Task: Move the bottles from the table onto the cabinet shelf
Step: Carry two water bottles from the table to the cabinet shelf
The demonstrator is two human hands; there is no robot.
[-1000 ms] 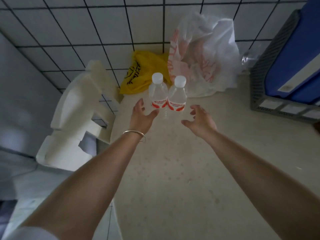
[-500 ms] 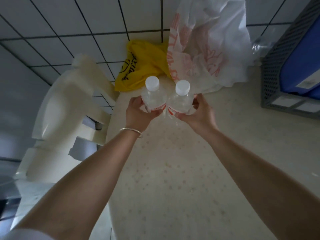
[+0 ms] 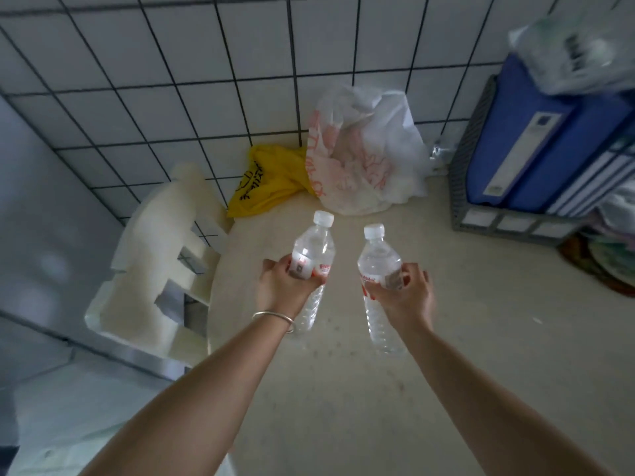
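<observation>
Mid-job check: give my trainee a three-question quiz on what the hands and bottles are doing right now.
1. True or false: the left hand grips the left bottle round its label.
2. The right bottle is: A) standing on the table, B) held by the right hand, C) inside the white bag.
3. Fill in: the bag beside the white one, against the tiled wall, is ____.

Key: 1 true; 2 B; 3 yellow.

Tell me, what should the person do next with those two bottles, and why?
Probably turn and carry them toward the cabinet shelf, which is out of view. The left hand grips one bottle, the right hand the other bottle, both lifted off the table.
</observation>
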